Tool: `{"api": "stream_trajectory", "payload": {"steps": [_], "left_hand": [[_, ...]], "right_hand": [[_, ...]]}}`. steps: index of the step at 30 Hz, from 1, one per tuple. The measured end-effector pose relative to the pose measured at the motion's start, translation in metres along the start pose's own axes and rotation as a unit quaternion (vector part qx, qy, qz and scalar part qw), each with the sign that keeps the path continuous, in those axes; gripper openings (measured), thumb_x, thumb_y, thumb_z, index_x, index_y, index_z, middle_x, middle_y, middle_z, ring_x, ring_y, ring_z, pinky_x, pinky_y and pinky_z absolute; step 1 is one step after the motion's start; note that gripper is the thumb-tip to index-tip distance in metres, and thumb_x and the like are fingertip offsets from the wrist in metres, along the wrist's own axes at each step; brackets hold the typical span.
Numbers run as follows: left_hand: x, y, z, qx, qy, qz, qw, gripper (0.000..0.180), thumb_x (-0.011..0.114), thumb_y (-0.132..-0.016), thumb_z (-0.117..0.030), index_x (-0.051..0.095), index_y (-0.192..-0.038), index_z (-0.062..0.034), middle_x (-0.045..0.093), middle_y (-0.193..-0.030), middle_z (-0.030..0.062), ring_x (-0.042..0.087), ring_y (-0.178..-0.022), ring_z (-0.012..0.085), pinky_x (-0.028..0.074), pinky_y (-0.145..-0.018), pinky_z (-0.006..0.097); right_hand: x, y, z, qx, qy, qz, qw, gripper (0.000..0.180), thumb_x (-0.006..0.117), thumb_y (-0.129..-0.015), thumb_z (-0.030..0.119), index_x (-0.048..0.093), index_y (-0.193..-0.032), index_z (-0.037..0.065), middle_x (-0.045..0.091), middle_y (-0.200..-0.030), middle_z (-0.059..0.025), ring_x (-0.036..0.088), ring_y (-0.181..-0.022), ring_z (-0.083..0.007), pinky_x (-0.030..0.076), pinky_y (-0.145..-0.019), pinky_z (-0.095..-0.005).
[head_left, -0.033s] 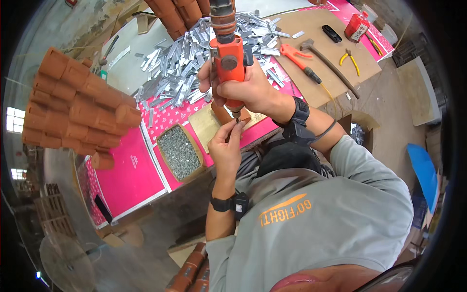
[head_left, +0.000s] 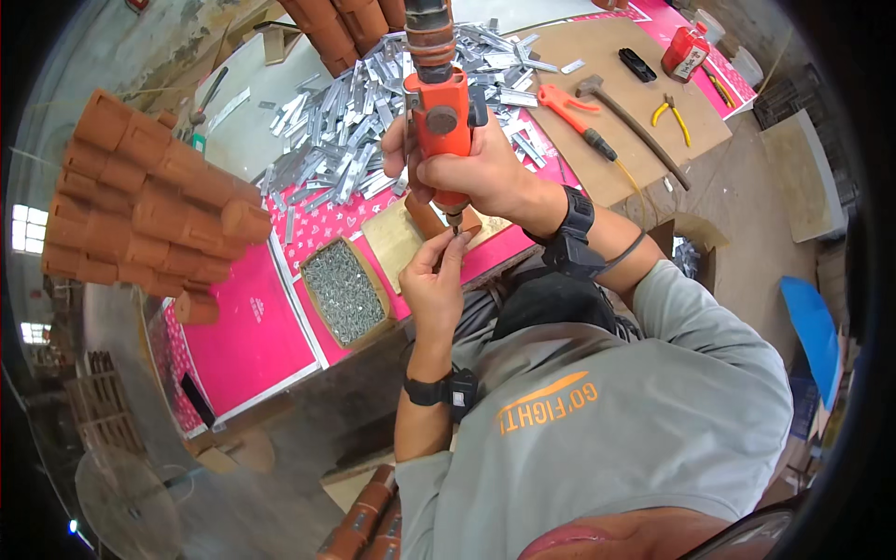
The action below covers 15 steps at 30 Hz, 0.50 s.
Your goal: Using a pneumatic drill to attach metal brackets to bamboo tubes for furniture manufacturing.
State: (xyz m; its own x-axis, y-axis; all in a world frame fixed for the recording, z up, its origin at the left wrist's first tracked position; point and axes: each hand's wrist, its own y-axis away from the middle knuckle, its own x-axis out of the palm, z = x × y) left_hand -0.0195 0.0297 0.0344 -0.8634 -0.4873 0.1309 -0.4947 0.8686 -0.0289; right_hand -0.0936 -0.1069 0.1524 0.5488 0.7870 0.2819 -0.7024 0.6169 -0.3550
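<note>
My right hand (head_left: 476, 173) is wrapped round an orange-red power screwdriver (head_left: 442, 121), held upright with its bit pointing down. Right at the bit's tip, the thumb and fingers of my left hand (head_left: 433, 275) are pinched together; whatever small thing they hold is too hidden to name. Beneath both hands a terracotta-coloured cylindrical piece (head_left: 425, 217) lies on a wooden board (head_left: 392, 245), partly covered by the hands and the tool. Beside my left hand stands an open box (head_left: 381, 329) full of small metal screws (head_left: 343, 291).
A heap of flat metal strips (head_left: 350, 140) covers the table's middle. Terracotta-coloured cylinders (head_left: 140, 201) are stacked at left. At right lie a hammer (head_left: 639, 135), an orange-handled tool (head_left: 569, 112), yellow pliers (head_left: 674, 117) and a red bottle (head_left: 686, 54). The pink table edge (head_left: 271, 378) runs in front.
</note>
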Motion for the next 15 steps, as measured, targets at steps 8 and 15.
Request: {"api": "stream_trajectory", "payload": {"steps": [8,15], "left_hand": [[0.001,-0.001,0.013,0.056,-0.082,-0.030,0.995,0.018,0.069,-0.095,-0.010,0.070,-0.105,0.0043,0.074,-0.094,0.0073,0.065,-0.076,0.0113,0.051,-0.074,0.024],[0.001,-0.008,0.011,0.174,-0.260,-0.087,0.946,0.014,0.076,-0.087,-0.012,0.076,-0.095,-0.0007,0.065,-0.114,0.0090,0.058,-0.105,0.0198,0.046,-0.091,0.033]], "right_hand": [[0.002,0.005,-0.003,-0.058,0.045,0.016,0.997,0.033,0.059,-0.074,-0.006,0.064,-0.107,-0.004,0.069,-0.094,-0.0109,0.067,-0.081,-0.0140,0.056,-0.069,-0.0293],[0.000,0.007,-0.003,0.002,0.007,0.041,0.999,0.029,0.060,-0.072,0.002,0.063,-0.101,0.001,0.068,-0.093,-0.0101,0.067,-0.080,-0.0129,0.055,-0.070,-0.0278]]}}
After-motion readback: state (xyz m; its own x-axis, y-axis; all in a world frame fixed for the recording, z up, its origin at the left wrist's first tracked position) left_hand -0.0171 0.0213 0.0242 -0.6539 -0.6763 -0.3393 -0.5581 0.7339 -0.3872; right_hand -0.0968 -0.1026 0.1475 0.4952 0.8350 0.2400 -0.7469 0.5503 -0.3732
